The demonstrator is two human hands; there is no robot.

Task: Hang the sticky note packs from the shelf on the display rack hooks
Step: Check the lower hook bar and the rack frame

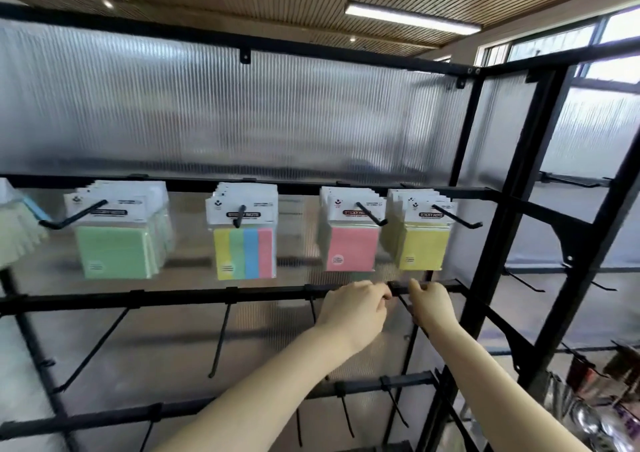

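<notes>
Sticky note packs hang on the upper rail's hooks: a green stack [119,240], a four-colour striped stack [244,240], a pink stack [349,240] and a yellow stack [420,237]. Below them runs a second black rail [207,296] with bare hooks. My left hand [356,304] and my right hand [431,304] both reach up to this rail under the pink and yellow stacks. Their fingers curl round a black hook [403,301] and its bracket on the rail. Neither hand holds a pack.
Several bare black hooks [221,341] slope down from the second and third rails. A black upright post [491,244] stands right of my hands. Pale packs [14,233] hang at the far left. Shiny packaged goods [595,413] sit at the bottom right.
</notes>
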